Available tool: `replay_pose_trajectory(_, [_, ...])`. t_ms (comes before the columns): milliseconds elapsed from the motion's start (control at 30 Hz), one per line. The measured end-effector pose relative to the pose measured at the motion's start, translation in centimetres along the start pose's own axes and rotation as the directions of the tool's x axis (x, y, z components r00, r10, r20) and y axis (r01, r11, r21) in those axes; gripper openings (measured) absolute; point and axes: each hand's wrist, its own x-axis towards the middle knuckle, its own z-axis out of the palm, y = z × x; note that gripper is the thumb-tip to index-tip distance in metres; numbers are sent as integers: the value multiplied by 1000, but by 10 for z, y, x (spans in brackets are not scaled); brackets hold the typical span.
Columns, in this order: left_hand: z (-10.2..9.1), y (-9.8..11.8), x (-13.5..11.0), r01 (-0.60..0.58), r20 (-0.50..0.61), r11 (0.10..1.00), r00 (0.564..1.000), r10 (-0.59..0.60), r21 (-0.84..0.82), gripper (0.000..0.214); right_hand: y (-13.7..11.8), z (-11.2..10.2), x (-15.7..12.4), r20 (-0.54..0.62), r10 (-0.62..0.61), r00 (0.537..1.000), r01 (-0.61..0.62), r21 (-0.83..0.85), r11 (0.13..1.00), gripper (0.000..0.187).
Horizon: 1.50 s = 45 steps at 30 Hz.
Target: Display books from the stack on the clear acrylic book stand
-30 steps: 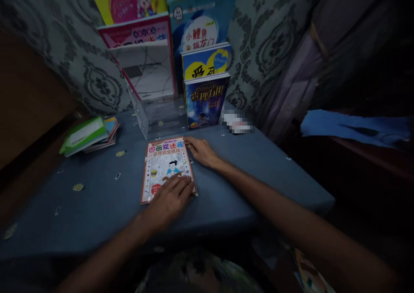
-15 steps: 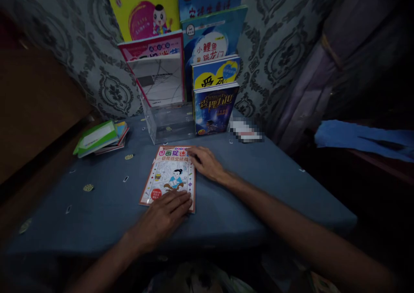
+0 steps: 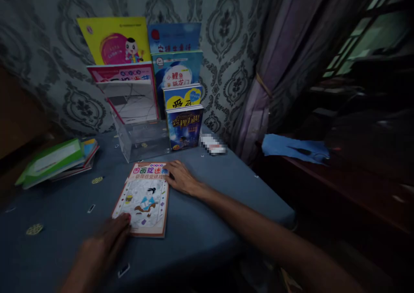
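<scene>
Thin white paperback w/ reddish-orange border & multicoloured title (image 3: pixel 145 200) lies flat on the blue cloth-covered bench (image 3: pixel 207 228), just in front of the clear acrylic display stand (image 3: pixel 145 134). R hand (image 3: pixel 183 178) has fingers over its top-right corner; L hand (image 3: pixel 108 237), a bit blurred, is at the btm-left corner. Can't tell if either actually grips or just rests: undersides hidden. Main risk, IMO: uneven lift, e.g. one corner up first, so the cover bends or creases. Glossy-looking cover could also slip if fingertips only press from above, & the cloth might ruck up w/ a hard drag. Shoved fwd, its top edge could knock the stand, poss. tipping the dark-blue paperback (image 3: pixel 185 131) upright at front right.
</scene>
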Motion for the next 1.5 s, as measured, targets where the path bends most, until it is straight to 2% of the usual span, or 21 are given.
replay_pose_trajectory(67, [-14, 11, 16, 153, 125, 986, 979, -160, 62, 39, 2, -2, -2, -5, -1, 1000, 1, -14, 1000, 24])
replay_pose_trajectory(133, [-28, 21, 32, 239, 223, 962, 939, -264, 133, 40, 4, -3, -2, -15, 36, 999, -37, -34, 999, 28])
replay_pose_trajectory(233, [-42, 31, 53, 271, 300, 941, 898, -323, 201, 39, 9, -7, -1, -3, 72, 997, -72, -38, 997, 36])
replay_pose_trajectory(333, [-51, 40, 71, 273, 288, 920, 890, -352, 280, 35, 12, -11, -1, -12, 88, 996, -88, 2, 996, 30])
replay_pose_trajectory(400, [-52, 49, 84, 249, 286, 910, 892, -349, 333, 33, 12, -14, -6, -33, 134, 990, -131, 87, 988, 25])
replay_pose_trajectory(467, [-48, 60, 99, 200, 308, 924, 901, -305, 327, 33, 12, -17, -11, -34, 188, 982, -177, 213, 961, 26])
replay_pose_trajectory(567, [-32, 80, 117, 19, 263, 967, 961, -88, 255, 33, 11, -21, -18, -25, 247, 969, -222, 354, 908, 28])
replay_pose_trajectory(667, [-14, 95, 126, -108, 219, 955, 975, 46, 278, 37, 12, -23, -19, -18, 267, 964, -230, 452, 862, 25])
replay_pose_trajectory(767, [-6, 103, 129, -119, 222, 936, 974, 45, 331, 34, 13, -24, -17, -13, 266, 964, -224, 498, 838, 22])
replay_pose_trajectory(900, [-5, 105, 129, -120, 262, 935, 965, 31, 333, 29, 15, -25, -16, -14, 256, 967, -216, 491, 844, 22])
replay_pose_trajectory(1133, [2, 95, 127, -149, 113, 953, 986, 123, 265, 24, 16, -27, -16, -16, 262, 965, -222, 485, 846, 23])
replay_pose_trajectory(1267, [4, 93, 127, -160, 76, 952, 986, 145, 261, 23, 17, -29, -16, -32, 278, 960, -226, 499, 837, 24])
replay_pose_trajectory(1500, [1, 97, 129, -128, 149, 953, 985, 89, 273, 26, 15, -31, -17, -163, 290, 943, -172, 508, 844, 23])
